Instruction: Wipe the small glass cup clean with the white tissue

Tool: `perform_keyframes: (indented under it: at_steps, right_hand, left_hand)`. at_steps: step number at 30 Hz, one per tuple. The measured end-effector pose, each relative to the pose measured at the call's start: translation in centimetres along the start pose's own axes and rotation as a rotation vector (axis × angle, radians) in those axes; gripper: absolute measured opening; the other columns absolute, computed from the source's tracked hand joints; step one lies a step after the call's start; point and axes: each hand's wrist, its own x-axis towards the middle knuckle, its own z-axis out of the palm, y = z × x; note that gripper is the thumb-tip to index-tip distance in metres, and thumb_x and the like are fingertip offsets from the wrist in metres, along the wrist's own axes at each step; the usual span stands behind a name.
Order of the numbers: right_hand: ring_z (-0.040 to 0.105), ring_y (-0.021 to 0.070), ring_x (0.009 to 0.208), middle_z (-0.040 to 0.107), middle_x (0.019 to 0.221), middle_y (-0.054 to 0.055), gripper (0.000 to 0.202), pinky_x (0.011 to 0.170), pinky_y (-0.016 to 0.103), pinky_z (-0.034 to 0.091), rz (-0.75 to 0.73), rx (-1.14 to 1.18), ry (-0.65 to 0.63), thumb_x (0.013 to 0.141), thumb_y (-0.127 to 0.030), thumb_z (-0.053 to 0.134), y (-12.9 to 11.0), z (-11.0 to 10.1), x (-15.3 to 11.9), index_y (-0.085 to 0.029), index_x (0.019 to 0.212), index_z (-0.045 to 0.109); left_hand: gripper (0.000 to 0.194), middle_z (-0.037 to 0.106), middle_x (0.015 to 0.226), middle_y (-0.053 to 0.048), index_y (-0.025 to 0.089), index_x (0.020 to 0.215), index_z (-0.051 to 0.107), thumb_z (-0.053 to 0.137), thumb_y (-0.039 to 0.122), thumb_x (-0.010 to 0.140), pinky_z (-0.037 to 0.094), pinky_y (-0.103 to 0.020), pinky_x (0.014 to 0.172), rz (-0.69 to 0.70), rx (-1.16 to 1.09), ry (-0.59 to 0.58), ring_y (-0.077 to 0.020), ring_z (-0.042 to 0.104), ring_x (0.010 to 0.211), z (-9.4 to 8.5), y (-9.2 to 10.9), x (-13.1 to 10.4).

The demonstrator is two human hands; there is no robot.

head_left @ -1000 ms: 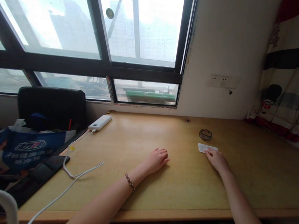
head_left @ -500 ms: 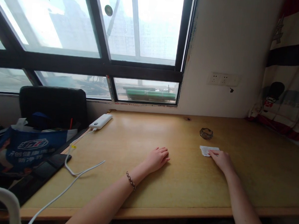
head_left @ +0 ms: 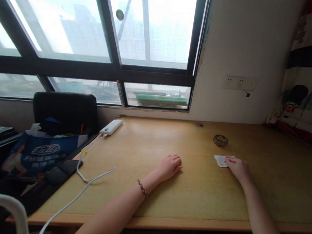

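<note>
My left hand [head_left: 169, 166] rests palm down on the wooden table [head_left: 150, 198], its fingers loosely stretched and holding nothing. A braided bracelet [head_left: 142, 188] circles that wrist. On the right, my right hand [head_left: 239, 169] pinches a white tissue [head_left: 219, 161] at its right side; the tissue lies flat on the tabletop, partly covered by the fingers. Just behind the tissue stands a small round faceted dish [head_left: 220, 140], like a glass ashtray.
At the table's left edge lies a white power bank [head_left: 111, 127] with a white cable [head_left: 87, 180] trailing forward. Beyond that edge are a black chair [head_left: 66, 105] and a blue printed bag [head_left: 44, 152]. A curtain [head_left: 307, 77] hangs at the right, near a wall socket [head_left: 239, 83].
The view has turned slightly left, so everything appears a little further right. My left hand stays in place on the table; my right hand still pinches the tissue, with little visible movement.
</note>
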Motion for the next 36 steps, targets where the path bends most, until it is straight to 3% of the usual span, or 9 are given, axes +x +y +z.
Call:
perform_keyframes:
  at_steps: [4, 11, 14, 18, 21, 25, 28, 31, 36]
  right_hand:
    - [0.054, 0.0223, 0.096, 0.062, 0.098, 0.007, 0.031, 0.089, 0.034, 0.038, -0.077, 0.342, 0.135, 0.075, -0.039, 0.046, -5.3, 0.8, -1.4, -0.018, 0.084, 0.066]
    - [0.031, 0.0215, 0.120, 0.038, 0.130, 0.002, 0.042, 0.099, 0.039, 0.025, -0.347, 0.866, -0.297, 0.081, -0.043, 0.043, -20.3, 6.5, -4.9, -0.028, 0.120, 0.044]
    - [0.025, 0.0221, 0.123, 0.039, 0.129, 0.001, 0.044, 0.102, 0.042, 0.017, -0.387, 0.888, -0.283, 0.081, -0.048, 0.039, -23.8, 9.2, -5.1, -0.030, 0.121, 0.043]
    - [0.023, 0.0225, 0.123, 0.037, 0.130, 0.002, 0.045, 0.102, 0.045, 0.012, -0.458, 0.898, -0.267, 0.083, -0.049, 0.034, -24.6, 10.6, -5.3, -0.028, 0.123, 0.041]
    - [0.025, 0.0235, 0.123, 0.035, 0.132, 0.005, 0.047, 0.101, 0.045, 0.019, -0.483, 0.950, -0.315, 0.083, -0.048, 0.034, -23.7, 10.1, -6.0, -0.025, 0.123, 0.041]
    - [0.035, 0.0245, 0.117, 0.041, 0.126, 0.008, 0.047, 0.096, 0.041, 0.030, -0.498, 0.991, -0.421, 0.082, -0.048, 0.039, -22.9, 9.2, -6.5, -0.023, 0.122, 0.043]
    - [0.043, 0.0240, 0.110, 0.051, 0.116, 0.009, 0.043, 0.094, 0.041, 0.033, -0.470, 1.024, -0.474, 0.082, -0.046, 0.042, -22.8, 9.0, -6.3, -0.021, 0.116, 0.050]
    - [0.048, 0.0227, 0.105, 0.055, 0.110, 0.009, 0.040, 0.093, 0.039, 0.036, -0.402, 1.097, -0.490, 0.081, -0.045, 0.043, -22.9, 9.2, -6.0, -0.019, 0.110, 0.055]
    - [0.052, 0.0221, 0.099, 0.058, 0.105, 0.009, 0.037, 0.090, 0.039, 0.040, -0.326, 1.086, -0.442, 0.080, -0.044, 0.047, -23.1, 9.6, -6.1, -0.018, 0.105, 0.057]
  left_hand:
    - [0.040, 0.048, 0.120, -0.009, 0.022, 0.117, 0.044, 0.046, 0.034, 0.079, 0.034, -0.033, 0.093, -0.122, -0.341, 0.143, -0.0213, 0.045, 0.109, 0.2, 0.5, -0.1]
    - [0.051, 0.038, 0.130, -0.010, 0.021, 0.126, 0.033, 0.044, 0.041, 0.080, 0.038, -0.033, 0.091, -0.305, -1.038, 0.391, -0.0207, 0.043, 0.112, -0.1, 1.5, 0.4]
    - [0.054, 0.034, 0.132, -0.009, 0.020, 0.126, 0.032, 0.045, 0.042, 0.079, 0.032, -0.032, 0.096, -0.304, -1.063, 0.499, -0.0209, 0.034, 0.119, -0.1, 0.5, 0.5]
    - [0.050, 0.034, 0.133, -0.009, 0.018, 0.124, 0.036, 0.042, 0.041, 0.080, 0.025, -0.033, 0.100, -0.290, -1.138, 0.580, -0.0205, 0.030, 0.122, 0.3, -0.4, 0.5]
    - [0.049, 0.032, 0.134, -0.007, 0.022, 0.123, 0.039, 0.045, 0.041, 0.079, 0.026, -0.034, 0.099, -0.299, -1.183, 0.564, -0.0226, 0.031, 0.121, 0.3, 0.5, 0.3]
    - [0.047, 0.043, 0.125, -0.010, 0.021, 0.118, 0.045, 0.049, 0.042, 0.076, 0.037, -0.039, 0.088, -0.277, -1.230, 0.468, -0.0267, 0.047, 0.106, 0.0, 1.6, 0.1]
    - [0.038, 0.058, 0.096, -0.012, 0.013, 0.095, 0.058, 0.045, 0.044, 0.078, 0.042, -0.038, 0.079, -0.287, -1.259, 0.326, -0.0253, 0.055, 0.089, 0.4, 1.0, 0.3]
    - [0.036, 0.058, 0.076, -0.008, 0.012, 0.078, 0.059, 0.043, 0.045, 0.077, 0.042, -0.034, 0.076, -0.323, -1.164, 0.297, -0.0217, 0.055, 0.079, 1.2, -0.2, 0.5]
    - [0.031, 0.056, 0.073, -0.007, 0.012, 0.077, 0.057, 0.043, 0.040, 0.078, 0.040, -0.031, 0.072, -0.395, -1.139, 0.267, -0.0210, 0.052, 0.077, 1.6, -0.8, 0.9]
